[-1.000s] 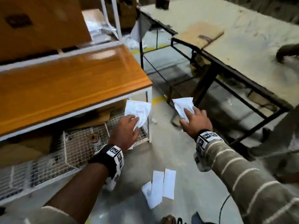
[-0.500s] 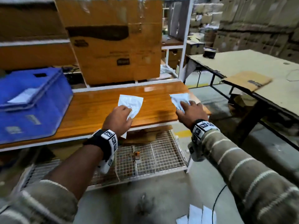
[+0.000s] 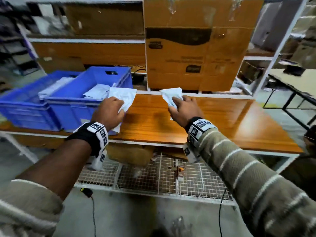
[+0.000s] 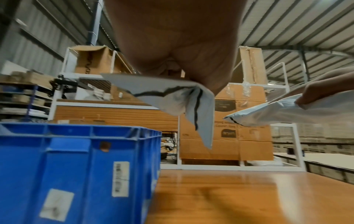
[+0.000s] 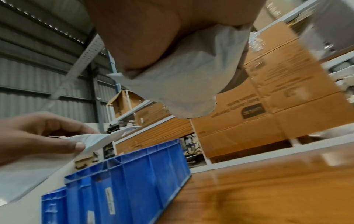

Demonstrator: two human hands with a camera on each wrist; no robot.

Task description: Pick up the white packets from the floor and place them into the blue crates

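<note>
Left hand (image 3: 109, 111) pinching a white packet (image 3: 124, 98) at the near crate (image 3: 71, 106) rim — right hand (image 3: 183, 108) clutching a second packet (image 3: 171, 95) over the wooden shelf (image 3: 222, 120). Best to clear the rim fully before letting go — drop flat onto packets already inside, then swing right across.

The head view looks forward and down from above onto both hands, the wooden surface (image 3: 213, 120) and the blue crate (image 3: 73, 106) at its left end. The left wrist view sits low under the left hand (image 4: 172, 37), close to the crate's wall, facing the cardboard boxes (image 4: 226, 144) behind. The right wrist view, tilted, looks from under the right hand (image 5: 153, 33) leftward. All three views share the crate, the surface and the boxes.
</note>
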